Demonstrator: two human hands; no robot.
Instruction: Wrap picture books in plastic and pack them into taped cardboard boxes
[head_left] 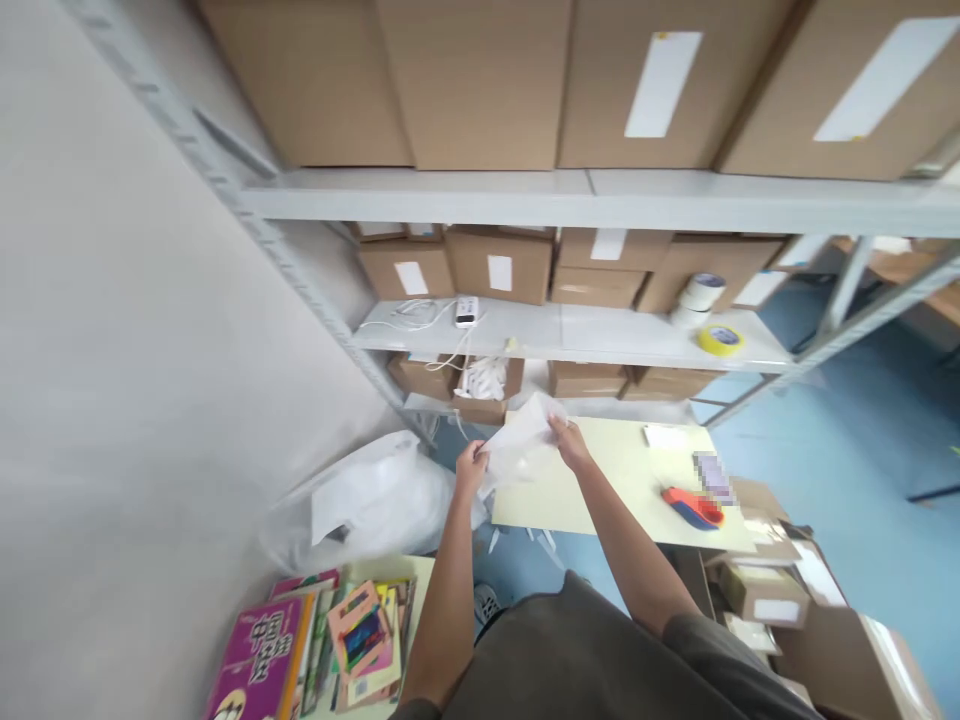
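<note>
Both hands hold a thin white translucent sheet (523,430), perhaps a plastic bag, over the left end of a pale yellow table (607,495). My left hand (471,466) pinches its left edge near the table's left side. The upper right part is gripped by my right hand (568,441), above the tabletop. Whether anything lies inside the sheet I cannot tell. To the right on the table are an orange and blue insole-like thing (694,508), a white card (666,437) and a blurred-out flat item (714,477).
A metal shelf (465,200) with cardboard boxes (472,85) rises ahead. Its middle level carries a power strip (466,311) and tape rolls (720,340). A large white plastic bag (390,500) and stacked books (262,650) sit left; open cartons (832,640) stand right.
</note>
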